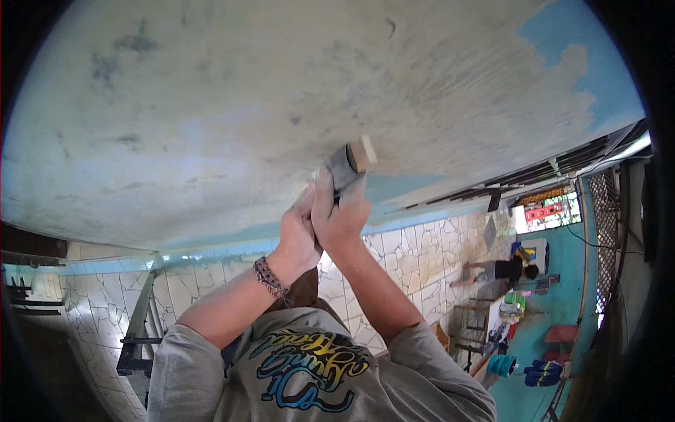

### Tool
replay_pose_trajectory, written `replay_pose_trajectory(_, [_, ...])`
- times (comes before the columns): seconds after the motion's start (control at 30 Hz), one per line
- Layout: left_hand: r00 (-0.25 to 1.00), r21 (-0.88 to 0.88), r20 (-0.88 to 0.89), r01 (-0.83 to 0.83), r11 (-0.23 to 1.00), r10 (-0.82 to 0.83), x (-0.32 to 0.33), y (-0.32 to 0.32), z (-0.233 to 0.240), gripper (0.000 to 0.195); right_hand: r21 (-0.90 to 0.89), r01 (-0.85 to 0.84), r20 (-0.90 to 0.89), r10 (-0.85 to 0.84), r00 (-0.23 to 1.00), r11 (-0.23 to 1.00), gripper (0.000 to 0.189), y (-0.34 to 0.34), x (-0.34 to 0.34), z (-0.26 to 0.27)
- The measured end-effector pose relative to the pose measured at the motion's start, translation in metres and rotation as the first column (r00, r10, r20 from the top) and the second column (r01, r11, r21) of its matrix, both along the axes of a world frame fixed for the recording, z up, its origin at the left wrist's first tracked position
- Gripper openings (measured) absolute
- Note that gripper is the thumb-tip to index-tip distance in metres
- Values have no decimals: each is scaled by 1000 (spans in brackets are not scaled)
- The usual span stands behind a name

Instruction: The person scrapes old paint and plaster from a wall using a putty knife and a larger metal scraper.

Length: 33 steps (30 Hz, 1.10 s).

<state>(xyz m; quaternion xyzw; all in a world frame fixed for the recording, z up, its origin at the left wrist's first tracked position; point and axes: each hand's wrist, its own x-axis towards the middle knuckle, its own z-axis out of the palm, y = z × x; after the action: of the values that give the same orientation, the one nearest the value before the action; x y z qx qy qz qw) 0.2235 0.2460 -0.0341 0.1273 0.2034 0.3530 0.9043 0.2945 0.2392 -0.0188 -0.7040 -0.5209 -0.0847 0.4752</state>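
Observation:
A sanding block wrapped in dark grey abrasive sheet (343, 171) is held up against a patchy, whitish wall (221, 105), its pale wooden end showing and blurred. My right hand (343, 211) wraps around the block, thumb along one side. Pressed close beside it, my left hand (300, 227) has its fingers at the near end of the block, partly hidden by the right hand. Pale dust coats the fingers of both hands. A braided bracelet (270, 278) circles the left wrist. Bare blue paint (403, 185) shows on the wall just past the block.
The floor (411, 264) is paved with irregular pale tile pieces. A metal-looking frame (141, 322) stands at left. Off to the right, a person (509, 270) is beside a teal wall (564, 295). Nearby are a cluttered table (493, 316), a teal bucket (501, 365) and a hanging blue cloth (543, 373).

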Motion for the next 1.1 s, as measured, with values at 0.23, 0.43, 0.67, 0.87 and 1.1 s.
replay_pose_trajectory(0.23, [998, -222, -39, -48, 974, 40, 19, -7, -21, 30, -86, -1, 125, 12, 992, 996, 25, -12, 20, -33])
replay_pose_trajectory(0.43, [998, -17, 8, 57, 998, -57, 31, -6, -33, 42, -6, 65, 35, -64, 997, 998, 27, -19, 36, -41])
replay_pose_trajectory(0.67, [992, 145, 122, 23, 989, -41, 32, -7, -19, 38, 82, 15, -79, -9, 997, 996, 28, -21, 29, -13])
replay_pose_trajectory(0.87, [971, -211, -112, 187, 960, -213, 47, -18, -85, 34, -254, 90, -108, -121, 987, 963, 36, -45, 48, -87])
replay_pose_trajectory(1.1, [999, 89, 32, 21, 996, -24, 47, -11, -5, 42, 142, -15, -168, 39, 985, 990, 27, -29, 38, 24])
